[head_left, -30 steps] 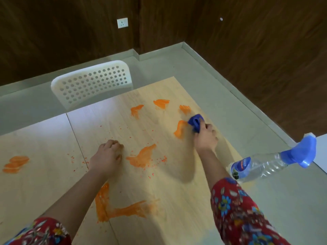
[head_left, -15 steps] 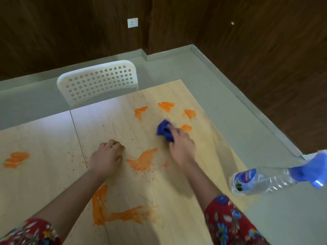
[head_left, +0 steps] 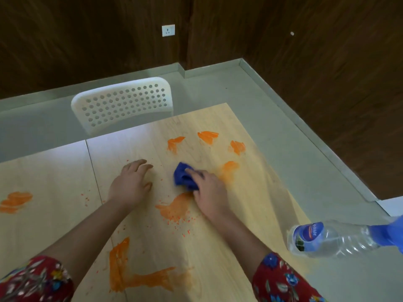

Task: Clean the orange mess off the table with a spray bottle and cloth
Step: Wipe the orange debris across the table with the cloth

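Orange smears mark the light wooden table (head_left: 250,214): one big smear (head_left: 174,209) just below my hands, an L-shaped one (head_left: 135,277) near me, several small ones (head_left: 208,136) farther off, and one (head_left: 15,201) at far left. My right hand (head_left: 207,188) presses a crumpled blue cloth (head_left: 184,177) onto the table beside a faded smear (head_left: 227,170). My left hand (head_left: 130,182) rests flat on the table, fingers loosely apart, holding nothing. A clear spray bottle (head_left: 333,238) with a blue trigger head stands at the table's right edge.
A white perforated chair (head_left: 122,103) is pushed against the table's far edge. Grey floor (head_left: 261,110) runs right of the table up to dark wood-panelled walls with a socket (head_left: 168,30). A table seam (head_left: 96,177) runs left of my left hand.
My right hand slid the blue cloth leftward and toward me, from the far right smears to the middle beside my left hand. The smear it wiped looks fainter. My left hand's fingers spread a little.
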